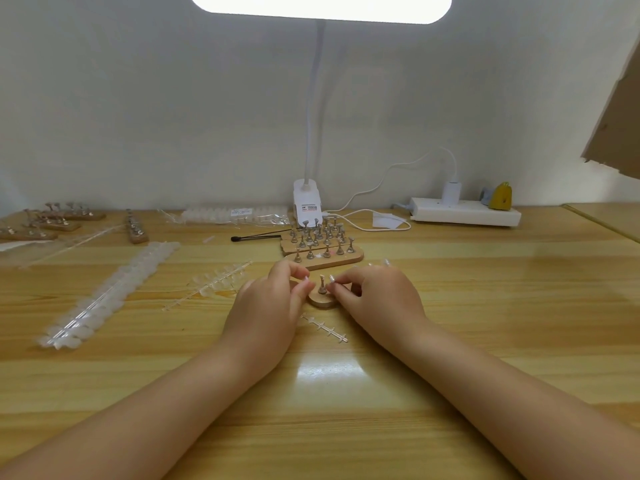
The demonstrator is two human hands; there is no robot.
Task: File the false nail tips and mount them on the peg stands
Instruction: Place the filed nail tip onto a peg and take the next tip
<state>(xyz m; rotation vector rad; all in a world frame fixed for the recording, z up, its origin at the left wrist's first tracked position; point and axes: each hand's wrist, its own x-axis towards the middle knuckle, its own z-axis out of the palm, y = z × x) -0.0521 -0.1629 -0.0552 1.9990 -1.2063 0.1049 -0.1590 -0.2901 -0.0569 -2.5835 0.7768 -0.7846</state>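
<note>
Both hands are held over a small wooden peg stand (322, 301) near the middle of the wooden surface (485, 306); a single metal peg (322, 285) is seen upright between them; the left hand (268, 303) is curled, its fingers (300, 271) bent beside the peg, though whether anything is pinched cannot be told; a small nail tip (331, 278) appears pinched in the fingers of the right hand (381, 299); further peg stands (320, 242) stand just behind; strips of nail tips (110, 292) lie to the left.
</note>
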